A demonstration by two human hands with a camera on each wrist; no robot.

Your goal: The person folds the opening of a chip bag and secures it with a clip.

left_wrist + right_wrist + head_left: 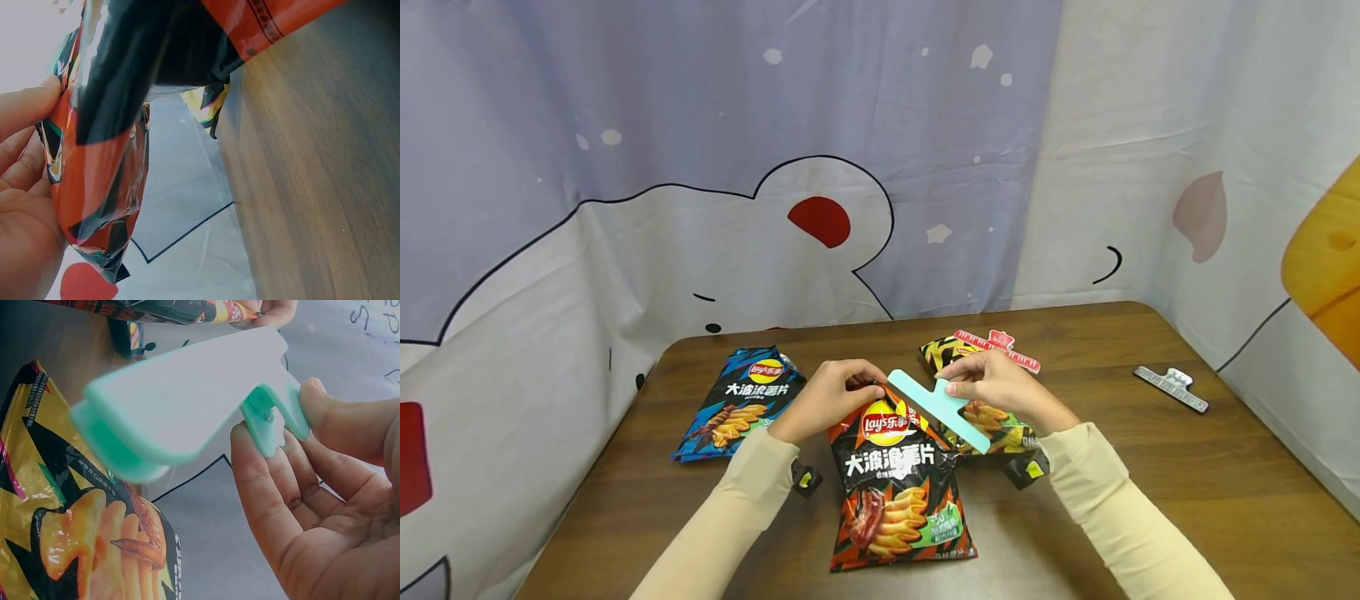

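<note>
My left hand (835,398) pinches the top edge of a red and black bag of potato chips (898,492), whose lower end reaches toward the front of the table. In the left wrist view the bag's crumpled top (100,206) lies against the thumb and fingers. A mint-green bag clip (936,408) is held by its handle between the thumb and fingers of my right hand (1000,387). It slants beside the bag's top right corner. The right wrist view shows the clip (187,394) with its handle tabs between thumb and fingertips.
Behind the right hand lies a yellow and black chip bag (1007,429) with a red clip (997,348) at its top. A blue chip bag (741,404) lies at the left. Farther right, a grey-white clip (1172,387) rests on the wooden table (1150,492). A printed curtain (925,125) hangs behind.
</note>
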